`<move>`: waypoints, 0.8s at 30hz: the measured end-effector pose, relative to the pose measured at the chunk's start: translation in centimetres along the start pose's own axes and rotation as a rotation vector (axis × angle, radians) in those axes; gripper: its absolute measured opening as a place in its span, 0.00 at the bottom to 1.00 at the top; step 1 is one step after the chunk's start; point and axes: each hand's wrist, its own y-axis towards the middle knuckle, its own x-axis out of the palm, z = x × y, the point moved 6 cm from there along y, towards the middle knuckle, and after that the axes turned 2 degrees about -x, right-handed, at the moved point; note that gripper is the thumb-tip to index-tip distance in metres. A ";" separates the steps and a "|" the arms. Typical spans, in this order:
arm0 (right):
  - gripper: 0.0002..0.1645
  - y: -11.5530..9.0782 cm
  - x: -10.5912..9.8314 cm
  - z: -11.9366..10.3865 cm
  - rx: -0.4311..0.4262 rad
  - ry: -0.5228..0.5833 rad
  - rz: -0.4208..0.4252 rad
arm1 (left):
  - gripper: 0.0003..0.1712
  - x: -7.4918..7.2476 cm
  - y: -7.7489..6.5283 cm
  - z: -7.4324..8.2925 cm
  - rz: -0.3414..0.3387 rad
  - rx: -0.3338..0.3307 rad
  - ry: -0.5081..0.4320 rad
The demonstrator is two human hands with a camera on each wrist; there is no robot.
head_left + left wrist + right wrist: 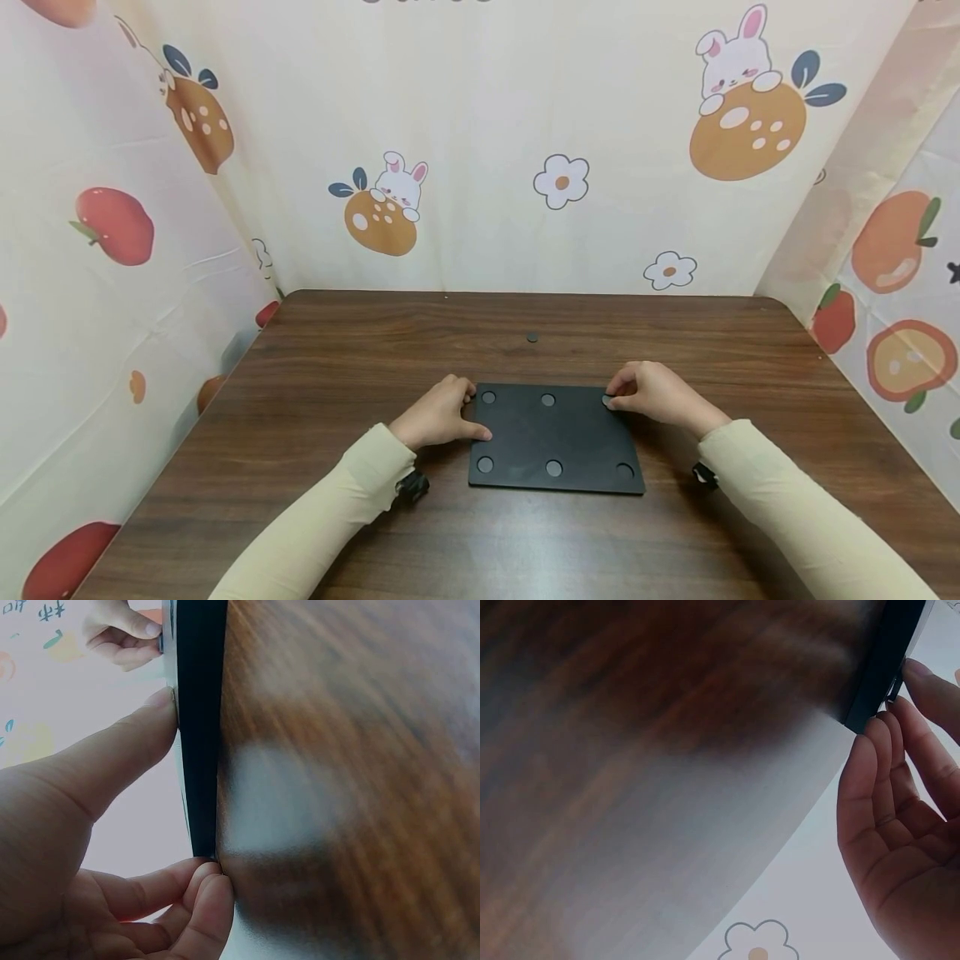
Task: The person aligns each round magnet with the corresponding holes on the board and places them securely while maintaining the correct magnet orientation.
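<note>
A flat black board [558, 437] lies on the table, with round spots along its far and near edges. Several spots look grey, while the near right recess [625, 472] looks dark. My left hand [444, 414] grips the board's left side, thumb on the top face and fingers against the edge and far corner. At the far right corner, my right hand [658, 393] pinches a small round disc [606, 401] between thumb and index finger, right at the board's surface. In the right wrist view the disc stands partly tilted there, mostly covered by the fingertips [917, 669].
Beyond the board, a small dark disc [532, 337] lies on the brown wooden table [360, 333]. A printed curtain [480, 167] hangs behind the table and along both sides. Each wrist wears a black camera mount [412, 485].
</note>
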 end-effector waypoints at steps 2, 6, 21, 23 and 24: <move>0.08 0.0 0.0 0.0 0.000 0.001 0.000 | 0.43 0.0 0.0 0.0 0.000 -0.001 0.000; 0.08 0.0 -0.1 -0.1 -0.002 -0.001 0.003 | 0.43 0.0 0.0 0.0 0.001 -0.004 0.000; 0.07 0.1 0.0 -0.1 0.003 -0.006 0.003 | 0.43 0.0 -0.1 0.1 -0.004 0.004 -0.001; 0.08 0.2 -0.1 -0.1 0.004 -0.009 0.008 | 0.43 0.0 -0.1 0.1 -0.003 0.002 -0.001; 0.08 0.2 -0.2 -0.2 0.002 -0.008 0.011 | 0.43 0.0 -0.1 0.1 -0.003 0.000 -0.001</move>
